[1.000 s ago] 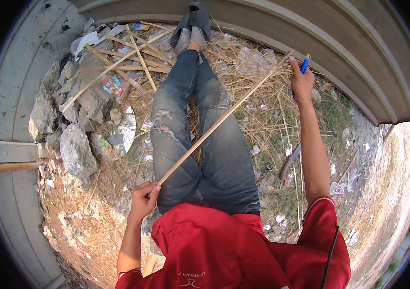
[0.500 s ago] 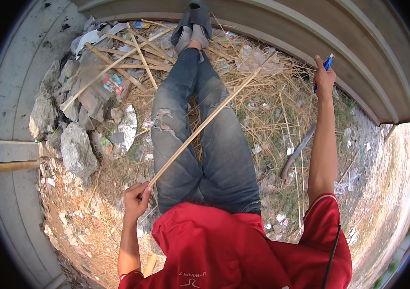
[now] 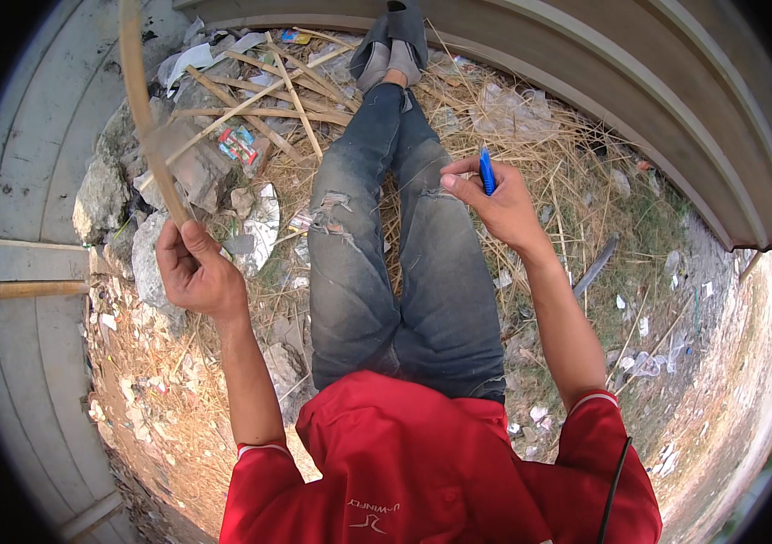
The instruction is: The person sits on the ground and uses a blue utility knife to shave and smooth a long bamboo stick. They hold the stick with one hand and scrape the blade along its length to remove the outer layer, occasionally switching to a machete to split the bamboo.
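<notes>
Beside wall [image 3: 32, 163], left hand [image 3: 194, 272] gripping strip [image 3: 143, 109]

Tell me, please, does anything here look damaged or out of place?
The jeans are torn at the left knee, threads hanging. Paper and plastic litter lies scattered over the dry straw beside the rocks.

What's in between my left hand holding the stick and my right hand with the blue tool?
In the head view, your jeans-clad legs lie between the left hand, gripping the bamboo strip, and the right hand, holding the blue-handled tool.
</notes>
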Available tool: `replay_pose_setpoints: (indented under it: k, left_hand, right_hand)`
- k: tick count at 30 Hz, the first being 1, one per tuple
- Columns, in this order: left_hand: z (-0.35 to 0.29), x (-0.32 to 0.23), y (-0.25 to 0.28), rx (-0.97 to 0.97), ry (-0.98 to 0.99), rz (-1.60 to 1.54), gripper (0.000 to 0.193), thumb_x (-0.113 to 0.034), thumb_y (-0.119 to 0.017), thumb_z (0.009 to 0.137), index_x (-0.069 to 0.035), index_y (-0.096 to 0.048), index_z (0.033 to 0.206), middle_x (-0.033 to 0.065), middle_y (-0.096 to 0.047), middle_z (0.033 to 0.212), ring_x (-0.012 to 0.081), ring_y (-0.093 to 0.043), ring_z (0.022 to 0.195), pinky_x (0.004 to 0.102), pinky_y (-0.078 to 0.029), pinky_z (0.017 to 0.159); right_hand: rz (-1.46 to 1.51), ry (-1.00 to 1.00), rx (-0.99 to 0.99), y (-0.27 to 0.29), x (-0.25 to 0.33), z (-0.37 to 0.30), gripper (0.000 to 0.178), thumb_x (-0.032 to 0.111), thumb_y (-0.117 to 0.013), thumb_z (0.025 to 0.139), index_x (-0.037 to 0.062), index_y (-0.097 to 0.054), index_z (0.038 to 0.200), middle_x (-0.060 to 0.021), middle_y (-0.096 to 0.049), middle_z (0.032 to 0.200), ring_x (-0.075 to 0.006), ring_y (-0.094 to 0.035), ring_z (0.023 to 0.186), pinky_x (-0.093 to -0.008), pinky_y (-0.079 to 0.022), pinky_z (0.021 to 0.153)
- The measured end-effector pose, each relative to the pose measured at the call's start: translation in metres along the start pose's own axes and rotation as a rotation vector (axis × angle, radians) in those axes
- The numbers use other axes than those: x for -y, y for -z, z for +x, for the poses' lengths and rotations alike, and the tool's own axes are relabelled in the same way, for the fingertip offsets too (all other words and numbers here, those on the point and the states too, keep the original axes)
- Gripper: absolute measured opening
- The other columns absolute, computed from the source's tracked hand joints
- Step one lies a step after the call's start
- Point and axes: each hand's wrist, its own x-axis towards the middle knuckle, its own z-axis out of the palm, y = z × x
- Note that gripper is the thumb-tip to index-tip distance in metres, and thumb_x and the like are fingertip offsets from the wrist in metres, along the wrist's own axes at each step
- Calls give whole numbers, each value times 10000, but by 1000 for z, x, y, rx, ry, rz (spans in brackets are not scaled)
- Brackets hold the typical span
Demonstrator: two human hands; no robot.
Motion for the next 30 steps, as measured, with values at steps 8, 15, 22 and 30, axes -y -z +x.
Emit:
replay_pose_setpoints:
  k: [8,15,22,30]
  left_hand:
    - [52,-48,-16,72,137,-321,233,-207,-634,1019,-11,-577,1133,159,-720,1041,237,-728,936,360,-638,821]
    - [-59,-34,-58,93,853,-772,253,-212,-687,991,-48,-610,1168,114,-704,1144,140,-690,793,251,-573,647]
    - [-123,-65,-73,482,1343,-858,390,-319,-638,1019,-46,-585,1292,86,-683,1218,118,-656,812,249,-517,668]
    - [-98,-14,-9,732,-153,114,353,-236,-496,1079,28,-659,1248,104,-746,1047,205,-694,799,303,-536,728]
  right_hand:
    - [245,-40,206,-64,6,-25,274,265,-813,888,26,-754,1008,100,-420,593,-14,-349,560,-249,-264,515]
    - [585,-66,-112,-102,27,-14,358,266,-772,938,-53,-712,1089,102,-461,609,0,-374,570,-239,-290,513]
    - [545,-88,-355,-94,12,21,354,318,-724,972,-14,-699,852,46,-501,564,-37,-401,480,-242,-288,443]
    - [787,-151,-268,-20,0,35,362,356,-639,1019,60,-577,820,50,-384,509,-56,-315,381,-231,-274,391]
